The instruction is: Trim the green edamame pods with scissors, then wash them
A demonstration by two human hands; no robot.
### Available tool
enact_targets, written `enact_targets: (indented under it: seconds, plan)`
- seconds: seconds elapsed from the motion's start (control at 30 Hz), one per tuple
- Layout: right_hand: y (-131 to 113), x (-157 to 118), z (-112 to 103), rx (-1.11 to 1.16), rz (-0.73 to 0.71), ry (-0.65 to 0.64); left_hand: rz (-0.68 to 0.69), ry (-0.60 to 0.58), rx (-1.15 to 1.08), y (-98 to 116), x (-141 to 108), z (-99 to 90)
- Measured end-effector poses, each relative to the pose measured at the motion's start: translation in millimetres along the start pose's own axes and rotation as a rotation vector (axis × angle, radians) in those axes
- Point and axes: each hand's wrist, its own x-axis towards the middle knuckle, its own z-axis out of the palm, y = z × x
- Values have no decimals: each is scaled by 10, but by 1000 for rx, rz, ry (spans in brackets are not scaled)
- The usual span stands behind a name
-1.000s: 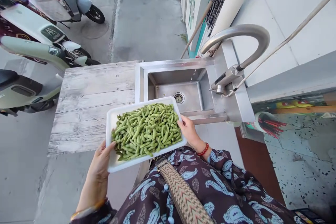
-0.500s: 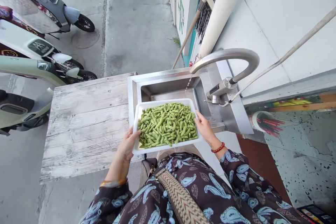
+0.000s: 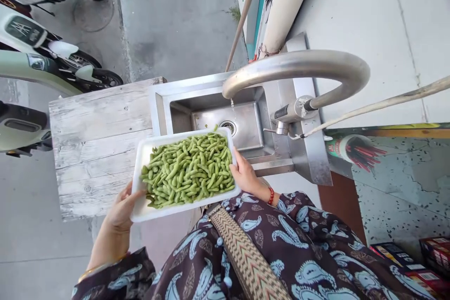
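Observation:
A white rectangular tray piled with green bean pods is held between both hands, over the near left edge of the sink. My left hand grips its left end, thumb over the rim. At the right end, my right hand is closed on the rim, with a red bead bracelet on that wrist. Behind the tray, the metal sink shows its drain. A thin stream of water falls from the curved faucet.
Left of the sink is a weathered wooden table. Parked scooters stand at the far left. A long wooden handle leans behind the sink. Right of it, a tub holds red sticks, and a hose runs to the faucet.
The tray has moved left with both hands on it, its left end now over the table's edge. More of the basin and its drain show. The view has shifted.

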Motion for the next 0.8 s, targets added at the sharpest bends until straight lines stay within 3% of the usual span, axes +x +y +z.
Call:
enact_targets:
  seconds: [0.17, 0.33, 0.6, 0.8]
  plan:
    - [-170, 55, 177, -57, -134, -163, 35, 97, -9, -427, 51, -328]
    - [-276, 161, 166, -99, -153, -159, 31, 129, -126, -748, 221, -377]
    - [-291, 126, 162, -223, -72, -42, 105, 27, -178, -829, 375, -306]
    - [-510, 253, 579, -206, -148, -117, 96, 153, -119, -889, 553, -734]
